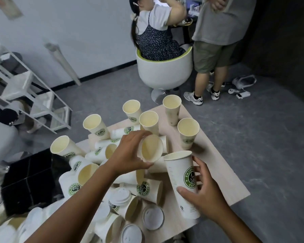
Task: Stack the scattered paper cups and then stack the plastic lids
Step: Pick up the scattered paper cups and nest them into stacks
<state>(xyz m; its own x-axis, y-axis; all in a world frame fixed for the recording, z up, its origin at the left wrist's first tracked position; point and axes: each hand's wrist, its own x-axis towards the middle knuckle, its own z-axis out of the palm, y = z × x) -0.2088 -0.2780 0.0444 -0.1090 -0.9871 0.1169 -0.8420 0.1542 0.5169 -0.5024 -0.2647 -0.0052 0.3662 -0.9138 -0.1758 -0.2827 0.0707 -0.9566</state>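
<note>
Low wooden table (pixel 216 155) over grey floor, littered. Right hand (pixel 203 193) gripping upright cup (pixel 182 183) at five o'clock; left hand (pixel 130 151) curled round tilted cup (pixel 152 148) at centre. Upright cups (pixel 188 132) toward twelve, lids (pixel 153 217) at six. Stacking barely begun; lids untouched.

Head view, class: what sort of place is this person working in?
Probably an office or studio room, not a café: grey carpet floor, a white swivel tub chair, a white metal shelf rack and a low wooden table strewn with paper cups.
</note>
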